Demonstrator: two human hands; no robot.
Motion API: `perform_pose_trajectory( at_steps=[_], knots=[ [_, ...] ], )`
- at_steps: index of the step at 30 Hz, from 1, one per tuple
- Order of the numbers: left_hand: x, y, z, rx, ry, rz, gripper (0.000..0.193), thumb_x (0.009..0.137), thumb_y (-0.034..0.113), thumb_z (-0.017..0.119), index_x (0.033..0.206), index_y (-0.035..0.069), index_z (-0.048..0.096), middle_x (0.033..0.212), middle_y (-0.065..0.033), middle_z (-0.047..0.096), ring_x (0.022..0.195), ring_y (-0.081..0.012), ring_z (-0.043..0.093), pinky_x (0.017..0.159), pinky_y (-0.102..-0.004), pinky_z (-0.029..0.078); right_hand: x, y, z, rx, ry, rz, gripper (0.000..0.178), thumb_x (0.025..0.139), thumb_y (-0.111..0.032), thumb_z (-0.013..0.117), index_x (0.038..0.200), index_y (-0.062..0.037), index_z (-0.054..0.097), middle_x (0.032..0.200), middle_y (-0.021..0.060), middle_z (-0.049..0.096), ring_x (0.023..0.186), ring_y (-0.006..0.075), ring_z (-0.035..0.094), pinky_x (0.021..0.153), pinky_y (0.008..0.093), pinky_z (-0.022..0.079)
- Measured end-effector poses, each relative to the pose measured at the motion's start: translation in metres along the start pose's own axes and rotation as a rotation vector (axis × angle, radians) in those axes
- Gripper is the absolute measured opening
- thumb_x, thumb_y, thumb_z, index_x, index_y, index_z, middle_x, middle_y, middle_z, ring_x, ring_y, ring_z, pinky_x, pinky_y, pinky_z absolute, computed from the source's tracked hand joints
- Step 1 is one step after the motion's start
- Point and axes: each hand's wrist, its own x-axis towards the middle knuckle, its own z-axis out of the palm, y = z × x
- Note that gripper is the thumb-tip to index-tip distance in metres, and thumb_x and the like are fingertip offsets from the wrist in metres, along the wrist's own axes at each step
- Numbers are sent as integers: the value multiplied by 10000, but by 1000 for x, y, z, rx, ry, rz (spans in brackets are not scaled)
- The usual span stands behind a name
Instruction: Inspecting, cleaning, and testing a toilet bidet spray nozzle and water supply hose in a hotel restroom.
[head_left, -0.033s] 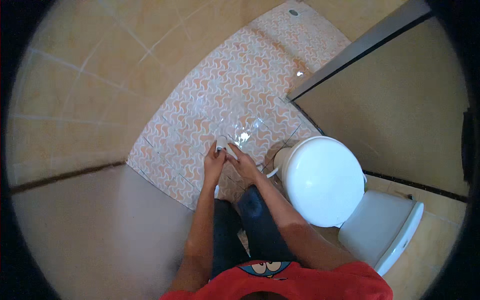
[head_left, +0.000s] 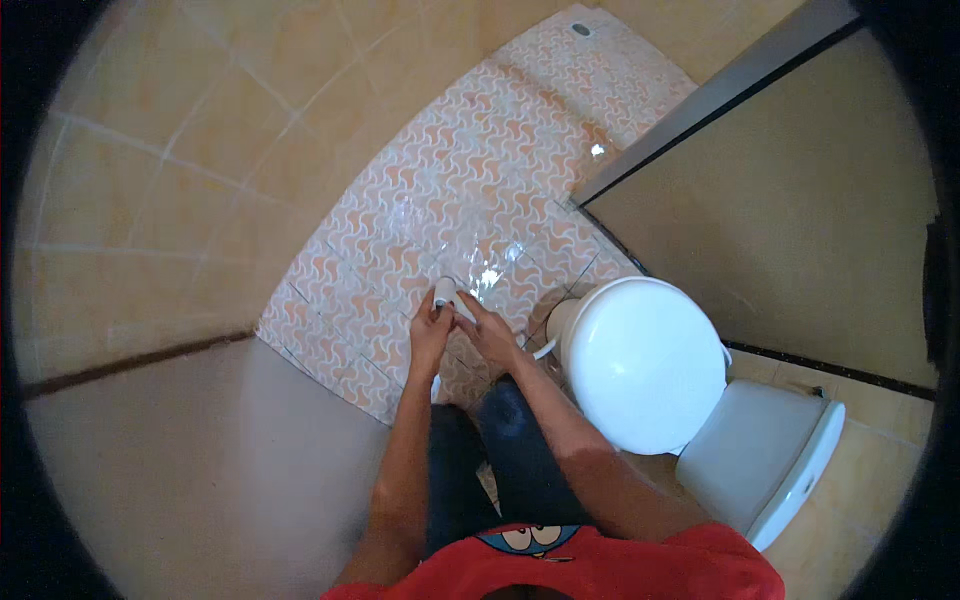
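Note:
In front of my knees, both my hands meet around a small white cylindrical object (head_left: 445, 290); its exact kind is too small to tell. My left hand (head_left: 428, 338) has its fingers closed on the cylinder's left side. From the right, my right hand (head_left: 488, 335) closes its fingers on the same object, beside a whitish part that reaches down toward its palm. The fingertips of both hands nearly touch and hide the lower end of the object.
To my right stands a white toilet with its lid (head_left: 648, 365) down and a cistern (head_left: 755, 450) behind. A white pipe (head_left: 545, 348) shows beside its base. The patterned tile floor (head_left: 400, 230) looks wet and shiny. A door-like panel (head_left: 770, 200) and tan tiled walls (head_left: 200, 150) surround it.
The hands and white object sit slightly lower in the picture, and the view has shifted a little. Both hands keep their grip.

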Motion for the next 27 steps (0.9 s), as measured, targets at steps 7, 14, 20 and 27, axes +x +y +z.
perform_pose_trajectory(
  at_steps=[7,14,20,27],
  knots=[
    [-25,121,53,-14,-119,-27,501,811,83,514,1263,1,314,801,-55,561,695,-111,535,646,-236,450,0,-95,-84,72,60,144,474,844,-220,485,1263,-86,310,1136,245,459,1030,361,471,818,366,407],
    [9,194,73,134,-130,65,500,780,42,550,1243,21,364,837,-52,570,732,-92,521,662,-214,421,43,-161,-125,155,234,111,485,854,-214,470,1275,-68,279,1239,224,372,1146,325,381,917,352,338],
    [57,276,84,53,-315,-28,537,765,-33,521,1262,1,320,1066,-96,517,900,-120,533,778,-229,424,106,-178,-140,175,403,85,472,862,-184,448,1271,-30,273,1271,216,334,1195,311,319,961,343,285],
    [100,281,87,176,-343,4,515,761,43,585,1231,20,378,805,-60,582,676,-77,522,589,-201,421,134,-203,-148,106,518,224,426,839,-130,449,1230,-15,323,1109,223,438,1023,359,442,854,370,360]
  ],
)
